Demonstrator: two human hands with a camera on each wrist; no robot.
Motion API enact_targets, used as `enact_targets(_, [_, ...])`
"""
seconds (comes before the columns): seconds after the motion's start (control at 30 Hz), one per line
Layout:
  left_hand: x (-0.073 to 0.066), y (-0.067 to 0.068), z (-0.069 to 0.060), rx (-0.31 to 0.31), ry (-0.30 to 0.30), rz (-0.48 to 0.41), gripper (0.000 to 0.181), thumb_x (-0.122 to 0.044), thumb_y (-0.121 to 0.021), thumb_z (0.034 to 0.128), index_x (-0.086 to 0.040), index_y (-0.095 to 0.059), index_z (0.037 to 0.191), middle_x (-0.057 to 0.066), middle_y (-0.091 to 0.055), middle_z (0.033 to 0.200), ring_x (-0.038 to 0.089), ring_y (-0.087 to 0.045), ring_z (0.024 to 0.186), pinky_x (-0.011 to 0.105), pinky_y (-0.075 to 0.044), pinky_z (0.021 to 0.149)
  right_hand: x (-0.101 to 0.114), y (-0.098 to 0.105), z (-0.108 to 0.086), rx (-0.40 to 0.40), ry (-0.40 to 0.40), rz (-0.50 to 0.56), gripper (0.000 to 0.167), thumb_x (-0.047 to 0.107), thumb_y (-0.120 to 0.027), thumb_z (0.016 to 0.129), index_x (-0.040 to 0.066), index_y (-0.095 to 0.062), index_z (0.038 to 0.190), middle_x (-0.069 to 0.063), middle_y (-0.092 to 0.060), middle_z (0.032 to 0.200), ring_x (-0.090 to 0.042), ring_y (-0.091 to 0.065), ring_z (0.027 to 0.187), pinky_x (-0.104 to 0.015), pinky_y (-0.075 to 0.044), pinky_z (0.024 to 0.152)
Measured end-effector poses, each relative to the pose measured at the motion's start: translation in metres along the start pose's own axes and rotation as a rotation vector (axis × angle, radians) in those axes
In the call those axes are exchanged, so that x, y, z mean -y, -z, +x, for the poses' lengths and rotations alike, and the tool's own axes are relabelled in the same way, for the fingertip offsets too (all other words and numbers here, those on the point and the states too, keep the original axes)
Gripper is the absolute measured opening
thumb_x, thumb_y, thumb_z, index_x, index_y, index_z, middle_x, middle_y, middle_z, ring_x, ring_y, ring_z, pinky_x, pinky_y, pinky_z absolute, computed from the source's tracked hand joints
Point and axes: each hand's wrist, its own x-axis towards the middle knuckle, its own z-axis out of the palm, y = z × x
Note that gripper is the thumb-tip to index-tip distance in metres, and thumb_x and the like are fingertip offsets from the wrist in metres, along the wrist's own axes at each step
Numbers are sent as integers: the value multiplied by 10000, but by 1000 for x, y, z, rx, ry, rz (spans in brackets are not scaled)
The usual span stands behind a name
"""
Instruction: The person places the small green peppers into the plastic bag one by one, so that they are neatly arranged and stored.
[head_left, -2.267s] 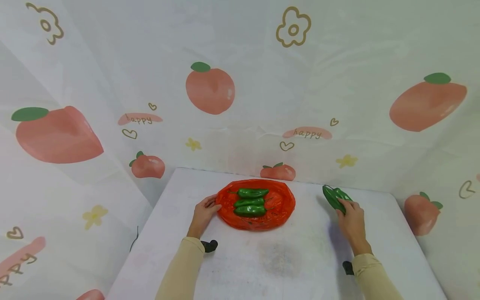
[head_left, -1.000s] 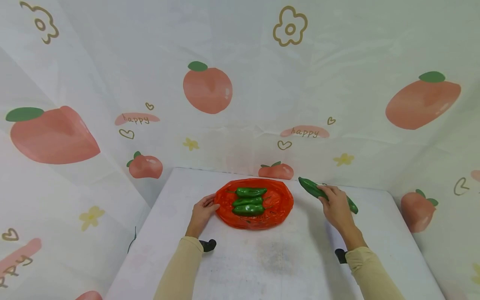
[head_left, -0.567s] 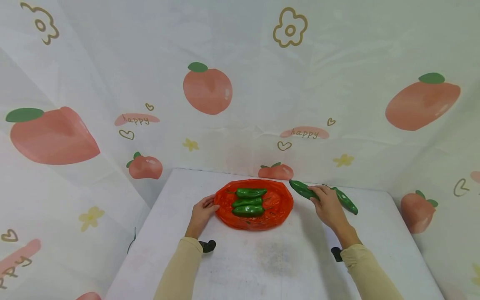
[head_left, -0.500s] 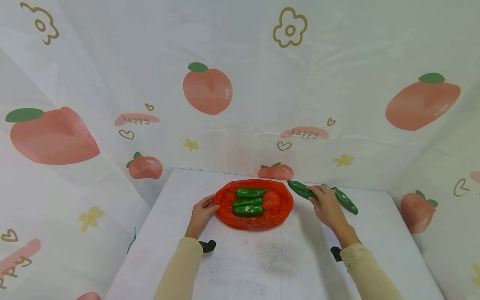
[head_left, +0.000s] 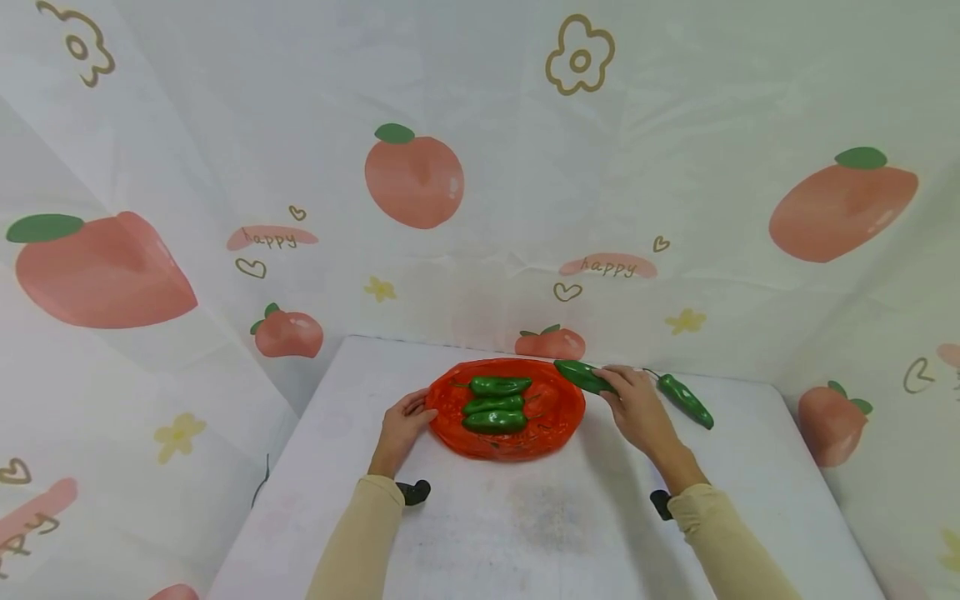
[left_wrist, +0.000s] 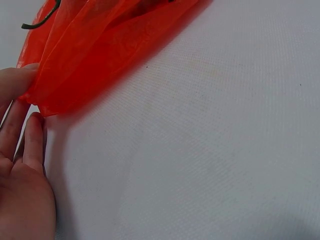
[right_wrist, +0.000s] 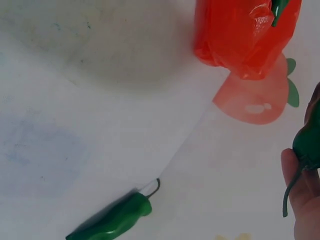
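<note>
A red plastic bag [head_left: 558,417] lies spread wide on the table with several green peppers [head_left: 495,422] side by side in it. My left hand [head_left: 401,429] pinches the bag's left edge, and in the left wrist view the thumb [left_wrist: 17,82] lies over the thin red plastic. A long green pepper [head_left: 577,376] is gripped by my right hand [head_left: 637,408], its tip over the bag's right rim. In the right wrist view this pepper [right_wrist: 310,140] shows its stem hanging down past the fingers; the rest is cut off by the frame.
One more green pepper [head_left: 686,402] with a curved stem lies on the white table [head_left: 555,533], right of my right hand. A white printed sheet [head_left: 480,275] hangs just behind the table's back edge. Black straps [head_left: 662,504] show near both wrists.
My right hand has lifted the green pepper off the right side of the table and carried it left to the bag. The other pepper there stays put. My left hand keeps its place.
</note>
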Motion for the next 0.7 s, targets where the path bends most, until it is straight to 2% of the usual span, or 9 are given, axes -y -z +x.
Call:
enact_targets(0.2, [1,0,1,-3,-1,3,469,-212,-728,950,-185,-609,1403,77,-583,1474,261,-523,1414,426,-450,1180,4,-4,2,-19,68,-9,397,8,-731,897,70,-675,1286,-162,-640,1249,-371,-574,1082,-534,-590,912])
enact_targets(0.43, [1,0,0,-5,-2,2,463,-211,-730,950,-180,-613,1396,73,-585,1473,260,-531,1407,425,-454,1178,12,-9,5,26,36,-24,387,63,-732,911,106,-682,1292,-137,-659,1274,-351,-560,1101,-509,-589,932])
enact_targets(0.63, [-1,-1,-1,-4,-20,-9,473,-194,-729,949,-151,-608,1404,112,-581,1473,287,-524,1412,447,-438,1190,19,-12,7,-19,98,13,374,14,-747,881,66,-701,1249,-156,-680,1245,-360,-554,1035,-488,-547,866])
enact_targets(0.7, [-1,-1,-1,-2,-30,-9,475,-189,-727,950,-143,-605,1408,123,-577,1476,294,-519,1416,453,-431,1194,22,-13,8,-5,97,22,377,6,-741,884,59,-697,1255,-155,-675,1257,-356,-552,1040,-486,-543,867])
